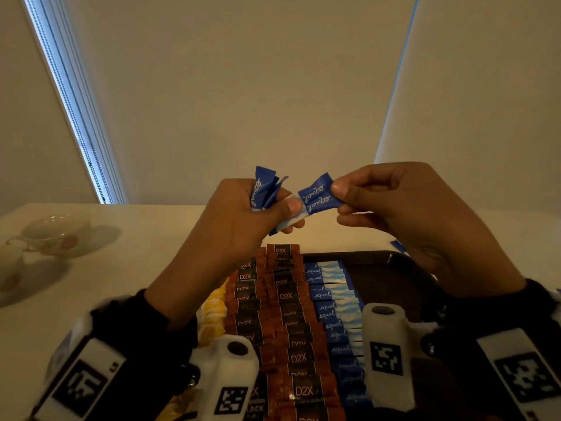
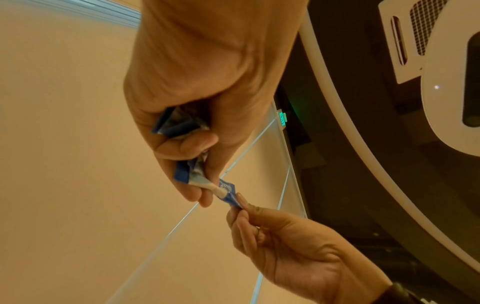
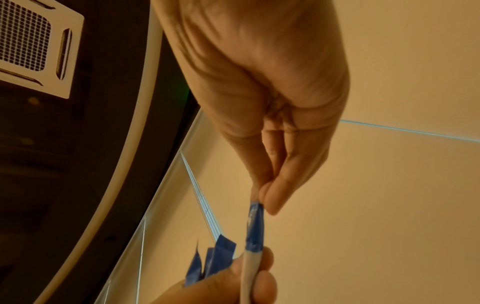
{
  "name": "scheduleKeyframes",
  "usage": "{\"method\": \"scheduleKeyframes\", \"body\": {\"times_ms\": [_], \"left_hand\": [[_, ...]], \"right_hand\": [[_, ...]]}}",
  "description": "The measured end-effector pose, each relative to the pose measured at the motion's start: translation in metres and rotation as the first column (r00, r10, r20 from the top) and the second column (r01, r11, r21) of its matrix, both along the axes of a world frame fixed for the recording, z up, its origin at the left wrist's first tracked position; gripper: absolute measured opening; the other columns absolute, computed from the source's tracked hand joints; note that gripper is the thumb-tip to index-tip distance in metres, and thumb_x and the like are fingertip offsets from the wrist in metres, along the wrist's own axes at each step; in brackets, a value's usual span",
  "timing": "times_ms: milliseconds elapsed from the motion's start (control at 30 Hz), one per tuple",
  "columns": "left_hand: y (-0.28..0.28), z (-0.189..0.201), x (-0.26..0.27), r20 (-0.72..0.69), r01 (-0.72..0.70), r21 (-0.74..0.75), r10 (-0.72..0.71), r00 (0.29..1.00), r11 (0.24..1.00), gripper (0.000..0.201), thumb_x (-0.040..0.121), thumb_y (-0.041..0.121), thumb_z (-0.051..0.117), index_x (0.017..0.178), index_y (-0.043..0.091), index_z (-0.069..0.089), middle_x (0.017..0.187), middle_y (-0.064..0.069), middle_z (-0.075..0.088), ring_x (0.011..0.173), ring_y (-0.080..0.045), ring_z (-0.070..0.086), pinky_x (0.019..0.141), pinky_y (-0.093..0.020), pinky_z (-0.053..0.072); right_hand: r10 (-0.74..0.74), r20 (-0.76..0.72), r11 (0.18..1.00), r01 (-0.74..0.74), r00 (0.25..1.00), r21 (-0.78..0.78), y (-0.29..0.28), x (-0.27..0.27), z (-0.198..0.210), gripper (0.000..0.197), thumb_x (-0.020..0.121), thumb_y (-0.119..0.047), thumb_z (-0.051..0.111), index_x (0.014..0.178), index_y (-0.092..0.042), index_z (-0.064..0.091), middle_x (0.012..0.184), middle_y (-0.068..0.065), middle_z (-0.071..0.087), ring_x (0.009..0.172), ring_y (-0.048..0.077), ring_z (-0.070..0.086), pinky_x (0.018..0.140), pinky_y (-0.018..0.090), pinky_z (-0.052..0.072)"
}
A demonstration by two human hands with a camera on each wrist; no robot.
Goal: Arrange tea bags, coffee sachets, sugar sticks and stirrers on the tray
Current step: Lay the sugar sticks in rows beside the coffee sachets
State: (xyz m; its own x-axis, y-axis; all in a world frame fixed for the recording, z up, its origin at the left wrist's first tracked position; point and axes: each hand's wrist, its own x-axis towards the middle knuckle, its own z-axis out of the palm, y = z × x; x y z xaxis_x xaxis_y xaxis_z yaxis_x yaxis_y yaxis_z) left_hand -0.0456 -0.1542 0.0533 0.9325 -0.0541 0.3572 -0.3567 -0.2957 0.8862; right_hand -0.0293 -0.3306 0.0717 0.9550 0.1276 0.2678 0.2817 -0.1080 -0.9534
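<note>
A blue-and-white sugar stick (image 1: 312, 199) printed "equal" is held in the air above the dark tray (image 1: 379, 262); its long axis runs from 8 to 2 o'clock; the right hand (image 1: 403, 220) pinches its upper blue end; the left hand (image 1: 243, 220) grips its white end and clutches a bunch of blue sticks (image 1: 263, 187); rows of sachets (image 1: 285, 299) fill the tray on the bench (image 1: 91, 299).

Dim warm light, pale blinds (image 1: 243, 101), bright window gap (image 1: 73, 98), white table (image 1: 91, 299), ceiling vent (image 3: 28, 45)
</note>
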Motion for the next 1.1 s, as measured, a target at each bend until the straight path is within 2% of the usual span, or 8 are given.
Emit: {"method": "scheduleKeyframes", "body": {"times_ms": [200, 300, 433, 600, 700, 800, 933, 1100], "left_hand": [[0.000, -0.002, 0.000, -0.004, -0.001, 0.058, 0.001, 1.000, 0.998, 0.017, 0.090, 0.019, 0.057, 0.093, 0.005, 0.066, 0.077, -0.002, 0.068, 0.035, 0.004, 0.049, 0.039, -0.003, 0.032], [0.006, 0.000, 0.002, -0.008, -0.008, 0.141, 0.009, 1.000, 0.990, 0.016, 0.083, 0.029, 0.063, 0.085, 0.014, 0.069, 0.052, 0.014, 0.059, 0.036, 0.003, 0.046, 0.039, -0.004, 0.032], [0.011, 0.009, 0.000, 0.014, 0.033, 0.154, -0.036, 0.999, 0.988, 0.016, 0.072, 0.030, 0.069, 0.085, 0.020, 0.070, 0.042, 0.020, 0.053, 0.036, 0.006, 0.046, 0.039, -0.002, 0.031], [0.002, 0.002, 0.000, -0.057, 0.132, 0.284, -0.121, 0.991, 0.950, 0.033, 0.061, 0.035, 0.075, 0.061, 0.008, 0.057, 0.042, 0.007, 0.047, 0.038, -0.003, 0.039, 0.040, -0.008, 0.029], [0.004, 0.002, 0.001, -0.089, 0.130, 0.291, -0.109, 0.990, 0.948, 0.029, 0.073, 0.025, 0.075, 0.057, 0.015, 0.053, 0.040, 0.008, 0.045, 0.037, -0.002, 0.039, 0.040, -0.010, 0.030], [0.010, 0.003, 0.004, -0.060, 0.042, 0.127, -0.035, 0.998, 0.991, 0.018, 0.079, 0.026, 0.067, 0.068, 0.014, 0.059, 0.043, 0.009, 0.047, 0.038, -0.001, 0.039, 0.038, -0.010, 0.033], [0.016, 0.003, 0.012, -0.022, -0.117, -0.240, 0.115, 0.993, 0.964, 0.020, 0.087, 0.024, 0.062, 0.089, 0.005, 0.062, 0.048, 0.009, 0.048, 0.039, -0.002, 0.037, 0.036, -0.011, 0.030], [0.009, 0.000, 0.010, 0.003, -0.139, -0.345, 0.149, 0.989, 0.928, 0.018, 0.091, 0.022, 0.060, 0.075, 0.013, 0.056, 0.047, 0.009, 0.049, 0.040, -0.003, 0.037, 0.037, -0.013, 0.031]], "right_hand": [[-0.064, 0.111, 0.990, 0.077, 0.992, -0.119, 0.005, 0.000, -0.002, 0.005, 0.082, -0.012, 0.066, 0.086, -0.010, 0.068, 0.079, 0.008, 0.069, 0.068, 0.011, 0.066, 0.066, 0.023, 0.058], [-0.093, 0.161, 0.958, 0.132, 0.983, -0.256, 0.006, 0.000, -0.004, 0.005, 0.084, -0.011, 0.065, 0.080, -0.014, 0.065, 0.075, 0.003, 0.066, 0.065, 0.011, 0.065, 0.069, 0.025, 0.058], [-0.019, 0.274, 0.854, 0.158, 0.962, -0.496, 0.011, -0.005, 0.000, 0.011, 0.085, -0.013, 0.065, 0.077, -0.021, 0.063, 0.069, -0.009, 0.061, 0.057, 0.005, 0.062, 0.058, 0.008, 0.049], [0.166, 0.313, 0.676, 0.123, 0.935, -0.727, 0.021, -0.015, 0.003, 0.008, 0.086, -0.017, 0.063, 0.087, -0.022, 0.068, 0.074, -0.013, 0.059, 0.070, 0.001, 0.056, 0.067, 0.000, 0.038], [0.135, 0.314, 0.798, 0.084, 0.940, -0.596, 0.023, -0.013, 0.000, 0.003, 0.083, -0.018, 0.067, 0.084, -0.018, 0.069, 0.076, -0.007, 0.066, 0.070, 0.007, 0.063, 0.070, 0.010, 0.049], [0.087, 0.270, 0.907, 0.036, 0.959, -0.419, 0.021, -0.012, 0.000, 0.013, 0.081, -0.024, 0.067, 0.089, -0.014, 0.070, 0.081, -0.002, 0.069, 0.074, 0.010, 0.066, 0.070, 0.024, 0.057], [0.202, -0.036, 0.901, -0.200, 0.979, -0.385, 0.019, -0.016, -0.002, 0.042, 0.068, -0.043, 0.065, 0.093, -0.010, 0.072, 0.084, 0.002, 0.073, 0.081, 0.009, 0.069, 0.065, 0.022, 0.058], [0.203, -0.161, 0.957, -0.230, 0.966, -0.176, 0.029, -0.013, -0.010, 0.025, 0.085, -0.027, 0.062, 0.096, -0.005, 0.067, 0.087, 0.010, 0.073, 0.080, 0.014, 0.071, 0.063, 0.024, 0.058]]}}
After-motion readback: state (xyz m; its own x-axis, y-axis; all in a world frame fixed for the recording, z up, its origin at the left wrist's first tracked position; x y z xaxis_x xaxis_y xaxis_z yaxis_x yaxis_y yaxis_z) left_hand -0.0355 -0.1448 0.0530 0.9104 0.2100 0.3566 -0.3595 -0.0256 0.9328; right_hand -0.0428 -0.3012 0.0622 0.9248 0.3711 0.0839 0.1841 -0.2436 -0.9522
